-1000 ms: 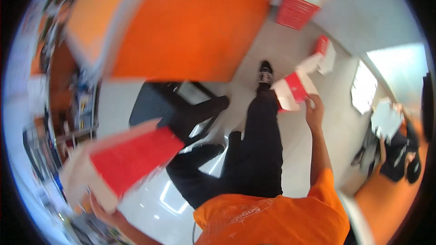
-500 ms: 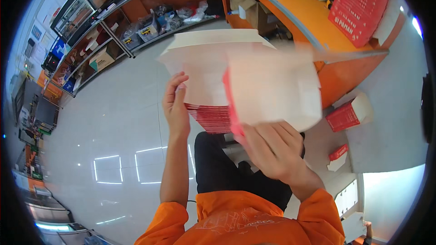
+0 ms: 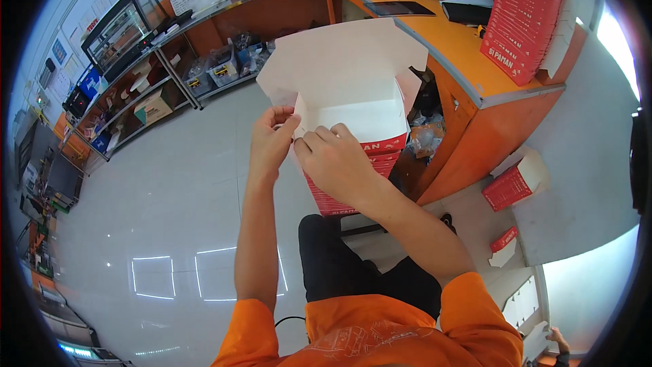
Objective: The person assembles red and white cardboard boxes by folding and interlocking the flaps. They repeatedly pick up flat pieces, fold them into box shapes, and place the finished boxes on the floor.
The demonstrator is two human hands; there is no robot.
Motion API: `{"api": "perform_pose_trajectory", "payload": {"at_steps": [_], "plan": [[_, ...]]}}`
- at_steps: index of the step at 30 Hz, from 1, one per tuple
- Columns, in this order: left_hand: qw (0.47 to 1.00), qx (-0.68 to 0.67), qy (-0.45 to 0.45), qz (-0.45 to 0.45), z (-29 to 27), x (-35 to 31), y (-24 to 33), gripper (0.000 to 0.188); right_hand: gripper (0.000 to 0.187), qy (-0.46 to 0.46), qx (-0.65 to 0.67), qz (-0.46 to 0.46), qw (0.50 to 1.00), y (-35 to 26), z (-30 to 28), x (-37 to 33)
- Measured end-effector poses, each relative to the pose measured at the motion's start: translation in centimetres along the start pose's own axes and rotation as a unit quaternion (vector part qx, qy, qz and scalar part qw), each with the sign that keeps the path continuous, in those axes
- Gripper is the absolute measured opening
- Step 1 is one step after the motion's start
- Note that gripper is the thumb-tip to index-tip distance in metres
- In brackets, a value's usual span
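A red-and-white cardboard food box (image 3: 356, 105), white inside, sits on top of a stack of nested red boxes (image 3: 329, 197) in front of my knees. Its wide lid stands up on the far side. My left hand (image 3: 273, 143) pinches the box's left wall near the front corner, thumb and fingers closed on the card. Right beside it, my right hand (image 3: 339, 163) reaches across the front wall with curled fingers gripping the same corner. That hand hides the corner and part of the printed front panel.
To the right stands an orange desk (image 3: 468, 61) bearing a tall stack of red boxes (image 3: 519, 20). Two red boxes (image 3: 508, 187) lie on the floor at right. Metal shelving (image 3: 159, 71) runs along the far left. Another person's hand (image 3: 557, 338) shows at the lower right.
The box in my right hand has come down onto the stack and turned, so its inside faces up. Both hands have come together at its left front corner.
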State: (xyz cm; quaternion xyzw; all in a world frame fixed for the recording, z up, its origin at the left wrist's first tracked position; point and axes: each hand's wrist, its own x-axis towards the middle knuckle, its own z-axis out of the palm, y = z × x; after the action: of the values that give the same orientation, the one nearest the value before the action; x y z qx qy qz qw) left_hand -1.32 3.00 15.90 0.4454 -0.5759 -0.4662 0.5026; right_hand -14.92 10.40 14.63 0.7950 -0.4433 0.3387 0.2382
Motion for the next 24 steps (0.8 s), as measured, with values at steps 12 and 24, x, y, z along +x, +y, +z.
{"api": "perform_pose_trajectory", "payload": {"at_steps": [12, 24], "plan": [[0.854, 0.369, 0.010, 0.367, 1.7, -2.2, 2.1, 0.039, 0.046, 0.147, 0.389, 0.364, 0.833, 5.3, -4.1, -7.9], [0.784, 0.367, -0.336, 0.372, 7.3, -4.1, 7.1, 0.032, 0.063, 0.083, 0.545, 0.390, 0.737, 8.2, -3.9, -9.9]]}}
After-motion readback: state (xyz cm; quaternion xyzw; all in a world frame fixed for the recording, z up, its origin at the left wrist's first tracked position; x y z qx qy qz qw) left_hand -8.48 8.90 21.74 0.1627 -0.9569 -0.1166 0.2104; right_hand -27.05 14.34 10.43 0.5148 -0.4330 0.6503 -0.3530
